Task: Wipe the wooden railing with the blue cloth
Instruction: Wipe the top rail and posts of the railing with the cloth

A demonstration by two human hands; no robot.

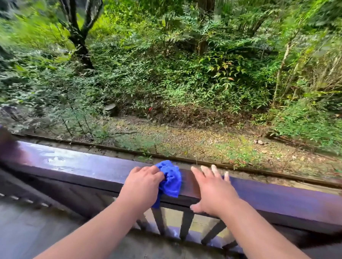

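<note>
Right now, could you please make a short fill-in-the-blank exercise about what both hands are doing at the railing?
1. The left hand holds a bunched ____ cloth.
2. The cloth lies on the top of the wooden ____.
3. The right hand rests on the railing with its fingers ____.
4. Beyond the railing there are green ____.

Missing words: blue; railing; spread open; plants

We note the cloth [170,178] on the railing [85,167], under the left hand's fingers [154,173]. Right hand [212,193] flat on railing, just right of cloth. Balusters [186,223] below; undergrowth [168,79] beyond the fingertips.
</note>
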